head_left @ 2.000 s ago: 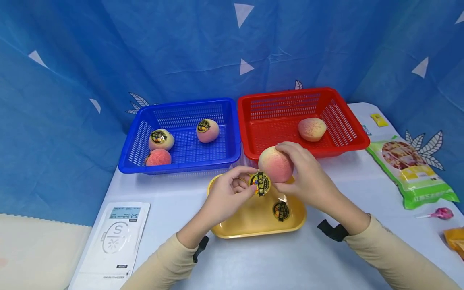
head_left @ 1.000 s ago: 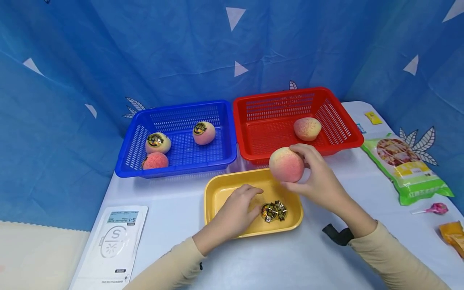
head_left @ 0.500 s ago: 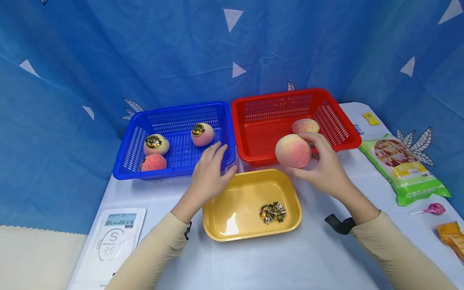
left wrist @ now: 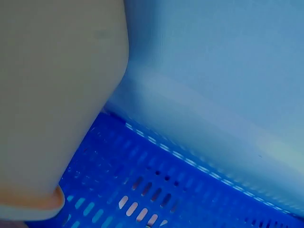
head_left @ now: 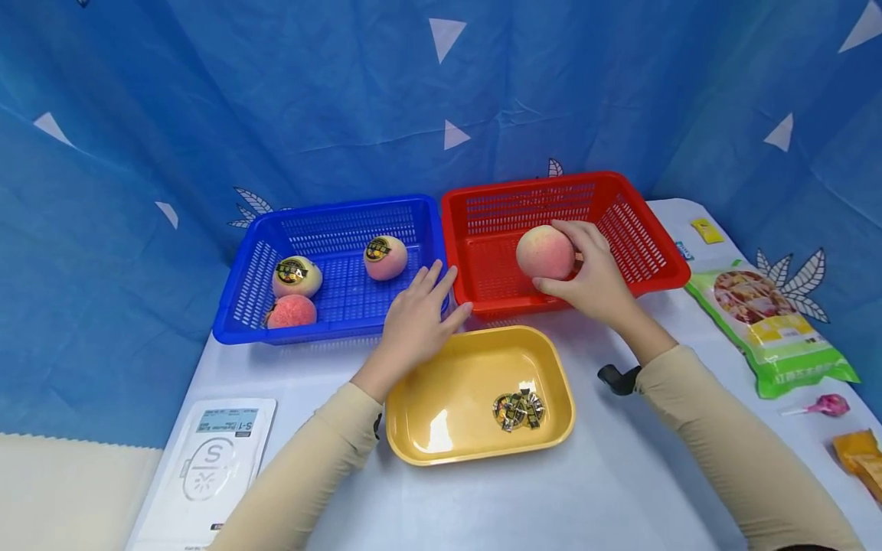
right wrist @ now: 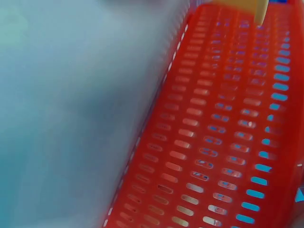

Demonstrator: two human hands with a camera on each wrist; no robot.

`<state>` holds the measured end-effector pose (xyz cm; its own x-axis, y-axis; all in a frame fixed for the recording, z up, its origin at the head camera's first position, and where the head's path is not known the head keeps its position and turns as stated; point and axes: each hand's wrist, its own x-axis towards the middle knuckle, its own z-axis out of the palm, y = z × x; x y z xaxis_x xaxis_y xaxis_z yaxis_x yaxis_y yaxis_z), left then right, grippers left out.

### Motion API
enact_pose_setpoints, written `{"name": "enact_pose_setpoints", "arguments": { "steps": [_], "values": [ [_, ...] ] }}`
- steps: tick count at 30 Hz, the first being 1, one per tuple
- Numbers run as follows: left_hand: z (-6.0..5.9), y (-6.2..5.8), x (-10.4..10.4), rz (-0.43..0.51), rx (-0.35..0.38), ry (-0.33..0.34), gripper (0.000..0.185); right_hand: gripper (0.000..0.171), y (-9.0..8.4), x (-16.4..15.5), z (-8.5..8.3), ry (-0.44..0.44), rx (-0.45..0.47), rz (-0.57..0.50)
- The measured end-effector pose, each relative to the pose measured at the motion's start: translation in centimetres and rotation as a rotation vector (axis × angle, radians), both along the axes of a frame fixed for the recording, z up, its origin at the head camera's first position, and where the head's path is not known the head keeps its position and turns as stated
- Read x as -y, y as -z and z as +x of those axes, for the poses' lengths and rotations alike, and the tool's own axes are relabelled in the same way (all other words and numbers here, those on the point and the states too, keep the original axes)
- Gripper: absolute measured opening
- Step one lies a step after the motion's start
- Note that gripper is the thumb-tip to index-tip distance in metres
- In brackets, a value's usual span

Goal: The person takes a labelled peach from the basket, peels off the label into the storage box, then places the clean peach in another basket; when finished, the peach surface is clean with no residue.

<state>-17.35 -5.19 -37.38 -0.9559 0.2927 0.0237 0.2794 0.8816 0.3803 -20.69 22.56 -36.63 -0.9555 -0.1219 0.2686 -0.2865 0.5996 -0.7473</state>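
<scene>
My right hand (head_left: 589, 277) grips a pink-and-cream peach (head_left: 545, 252) between thumb and fingers, over the red basket (head_left: 503, 308). Another peach in that basket is almost wholly hidden behind the hand. My left hand (head_left: 416, 323), fingers spread and holding nothing, is at the front corner where the red and blue (head_left: 324, 330) baskets meet; whether it touches a rim I cannot tell. In the yellow tray (head_left: 441, 398) lie black-and-gold stickers (head_left: 518, 410), overlapping. The wrist views show mostly the blue basket wall (left wrist: 156, 190) and the red basket wall (right wrist: 209, 123).
The blue basket holds two peaches with stickers, one (head_left: 298, 276) at left and one (head_left: 385, 257) at right, and a redder fruit (head_left: 292, 311). A white pouch (head_left: 213, 467) lies front left. At right are a green food bag (head_left: 768, 321), a lollipop (head_left: 830, 405) and an orange packet (head_left: 860, 453).
My left hand let go of a sticker in the yellow tray, then moved up to the baskets' meeting corner. My right hand carried the peach from above the tray to over the red basket.
</scene>
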Motion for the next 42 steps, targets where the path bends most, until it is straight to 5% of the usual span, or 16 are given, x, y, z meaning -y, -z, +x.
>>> {"name": "enact_pose_setpoints", "arguments": {
  "steps": [12,20,30,42],
  "values": [
    [-0.2,0.3,-0.1,-0.017,-0.003,-0.010,0.069,0.086,0.4,1.3,-6.5,0.009,0.162,0.165],
    [-0.1,0.3,-0.1,-0.017,-0.010,-0.001,0.069,0.086,1.0,2.2,-8.9,0.006,0.234,0.251],
    [-0.1,0.3,0.0,-0.014,-0.012,0.007,0.068,0.088,1.6,2.7,-9.7,-0.005,0.340,0.376],
    [1.4,-0.6,2.2,0.156,-0.087,-0.011,0.059,0.083,-0.8,3.2,-7.7,-0.050,0.175,0.425]
  ]
}}
